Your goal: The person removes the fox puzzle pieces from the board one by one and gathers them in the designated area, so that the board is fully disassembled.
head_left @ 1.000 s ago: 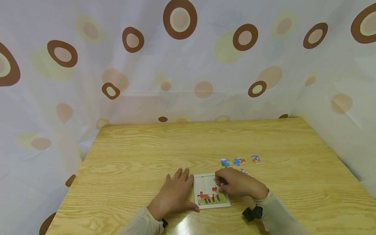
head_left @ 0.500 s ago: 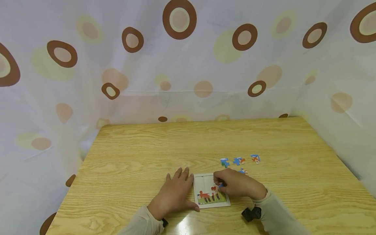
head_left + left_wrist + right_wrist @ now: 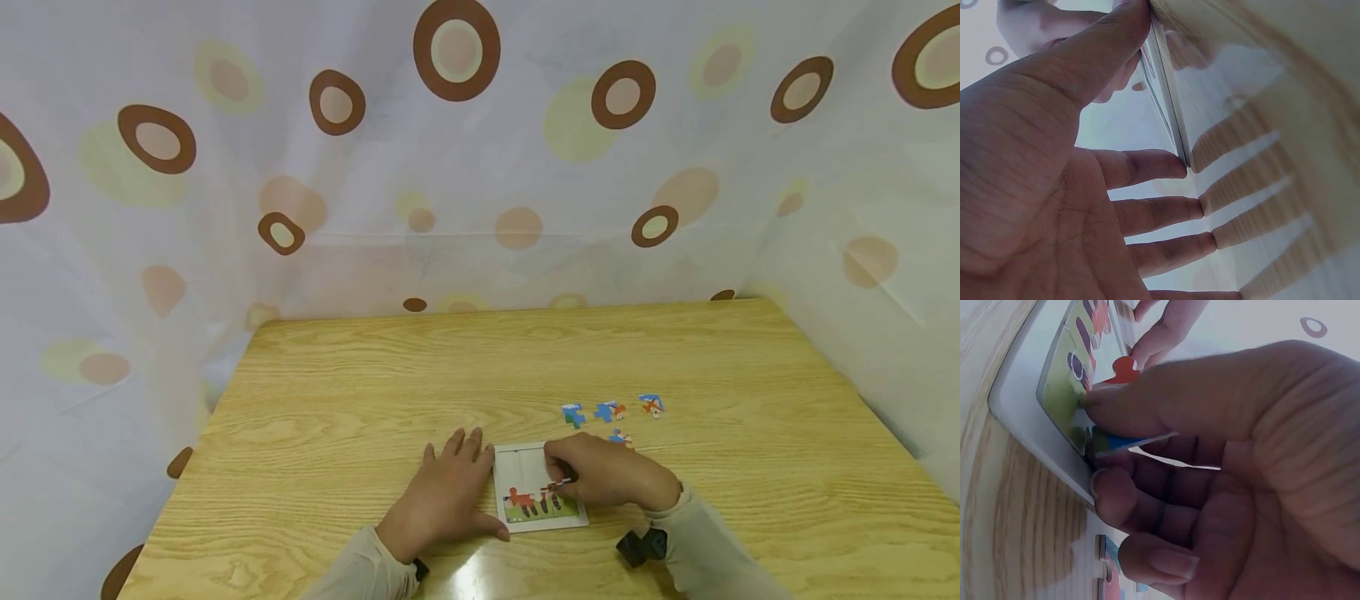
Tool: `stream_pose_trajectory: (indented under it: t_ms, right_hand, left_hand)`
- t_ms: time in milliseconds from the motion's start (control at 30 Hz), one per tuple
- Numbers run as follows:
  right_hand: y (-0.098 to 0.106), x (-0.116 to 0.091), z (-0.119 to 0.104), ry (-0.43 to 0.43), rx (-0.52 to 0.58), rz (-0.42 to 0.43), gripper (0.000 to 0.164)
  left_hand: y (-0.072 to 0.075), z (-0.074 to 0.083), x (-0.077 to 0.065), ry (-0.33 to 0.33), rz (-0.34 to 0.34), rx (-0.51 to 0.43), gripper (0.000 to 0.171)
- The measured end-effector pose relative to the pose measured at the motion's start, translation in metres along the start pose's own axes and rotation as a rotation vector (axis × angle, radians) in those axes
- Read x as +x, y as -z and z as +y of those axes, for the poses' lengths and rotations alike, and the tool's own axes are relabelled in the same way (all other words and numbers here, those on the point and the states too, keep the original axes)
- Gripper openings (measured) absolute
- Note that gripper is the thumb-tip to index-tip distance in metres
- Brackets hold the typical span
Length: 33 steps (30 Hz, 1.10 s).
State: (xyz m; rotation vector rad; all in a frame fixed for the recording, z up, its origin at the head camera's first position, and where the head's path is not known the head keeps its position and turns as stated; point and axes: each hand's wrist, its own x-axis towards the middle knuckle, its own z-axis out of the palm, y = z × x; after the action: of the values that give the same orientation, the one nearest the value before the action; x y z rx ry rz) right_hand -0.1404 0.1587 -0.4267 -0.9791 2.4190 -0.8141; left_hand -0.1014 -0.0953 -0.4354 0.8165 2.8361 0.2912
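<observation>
One thin puzzle piece [image 3: 1124, 442] pinched by right fingers [image 3: 1116, 499].

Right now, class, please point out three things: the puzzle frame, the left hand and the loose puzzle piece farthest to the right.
Puzzle frame [image 3: 523, 469]: head view, on its bare inner floor.
Left hand [image 3: 444, 505]: head view, on its back.
Loose puzzle piece [image 3: 652, 406]: head view, near its middle.
</observation>
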Motion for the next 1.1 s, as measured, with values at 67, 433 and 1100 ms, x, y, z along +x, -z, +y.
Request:
stream_pose_trajectory:
  t_ms: [67,433,1100]
  right_hand:
    - [-0.001,0.0,0.001,0.004,-0.016,-0.002,0.025]
    - [0.0,-0.002,0.007,0.015,0.016,0.03,0.014]
    - [0.033,-0.021,0.044,-0.014,0.131,0.158,0.016]
  left_hand:
    - [0.0,0.0,0.0,-0.002,-0.001,0.002,0.107]
    - [-0.001,0.0,0.002,-0.009,-0.004,0.007,0.107]
    - [0.0,0.0,0.0,-0.007,-0.002,-0.007,0.108]
